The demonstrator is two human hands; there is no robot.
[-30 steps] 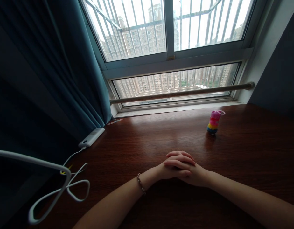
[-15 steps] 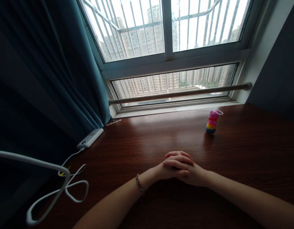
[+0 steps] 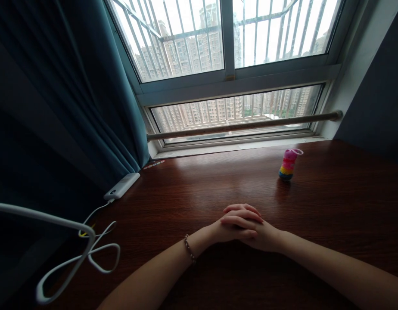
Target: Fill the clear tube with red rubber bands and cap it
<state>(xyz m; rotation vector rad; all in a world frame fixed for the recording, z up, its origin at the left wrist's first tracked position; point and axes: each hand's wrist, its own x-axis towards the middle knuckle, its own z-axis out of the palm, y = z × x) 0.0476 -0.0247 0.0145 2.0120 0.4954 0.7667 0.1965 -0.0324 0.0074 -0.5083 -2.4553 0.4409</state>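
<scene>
My left hand [image 3: 233, 228] lies across the back of my right hand [image 3: 266, 236], its fingers closed over it. Both rest together on the dark brown wooden tabletop [image 3: 199, 185]. Most of the right hand's fingers are hidden beneath the left one. A beaded bracelet [image 3: 189, 249] circles my left wrist. Beyond the hands, to the right, stands a small striped knitted-looking object [image 3: 287, 165], pink on top, then yellow and blue, with a pale pink loop at its upper end. Neither hand touches it.
At the left edge lies a white power bank [image 3: 123, 186] with a white cable [image 3: 65, 221] plugged in and looped. A blue curtain [image 3: 121, 107] hangs beside it. Behind the table are a barred window [image 3: 229, 41] and a horizontal rail [image 3: 244, 127].
</scene>
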